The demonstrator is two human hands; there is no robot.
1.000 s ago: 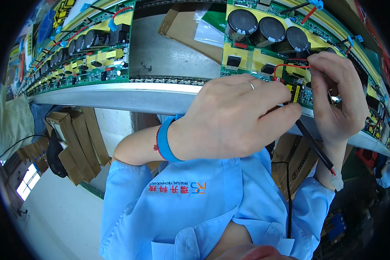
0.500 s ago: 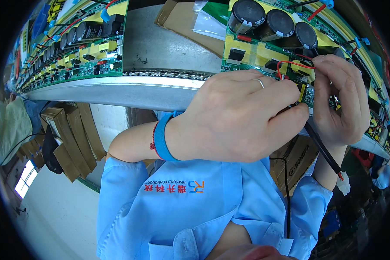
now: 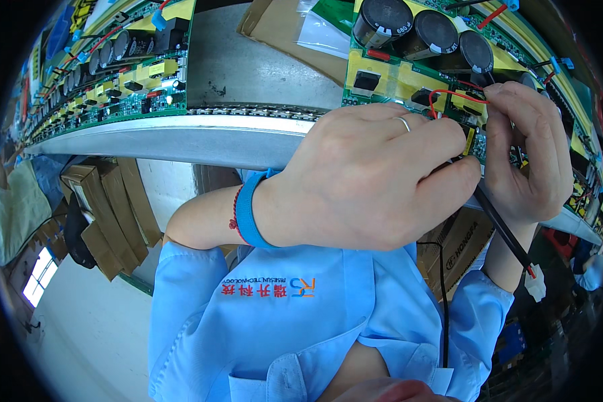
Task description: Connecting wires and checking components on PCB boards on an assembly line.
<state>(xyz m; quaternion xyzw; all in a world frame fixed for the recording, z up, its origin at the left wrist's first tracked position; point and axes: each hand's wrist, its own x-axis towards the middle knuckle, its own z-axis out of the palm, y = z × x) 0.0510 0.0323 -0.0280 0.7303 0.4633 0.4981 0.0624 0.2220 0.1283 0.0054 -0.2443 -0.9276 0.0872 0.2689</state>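
Note:
My left hand (image 3: 375,177), back upward, reaches over the near edge of a green circuit board (image 3: 347,100). Its thumb and forefinger are pinched on a black-sleeved cable (image 3: 499,224), which runs down to a white connector (image 3: 534,285). My right hand (image 3: 532,154) is beside it over the same board. Its thumb and forefinger pinch a thin red wire (image 3: 455,94) that loops back toward the left fingertips. The wire's other end is hidden behind my left hand. Big black capacitors (image 3: 432,37) stand on the board beyond my fingers.
A metal rail with a chain (image 3: 261,114) runs along the front of the line. More populated circuit boards (image 3: 134,80) stand at left, and others at far right. A cardboard tray (image 3: 275,30) with plastic bags lies between them. Folded cartons (image 3: 107,221) are at lower left.
Both hands keep their grips, with only a very slight shift. The boards at left have slid slightly leftward, and the rest looks nearly the same.

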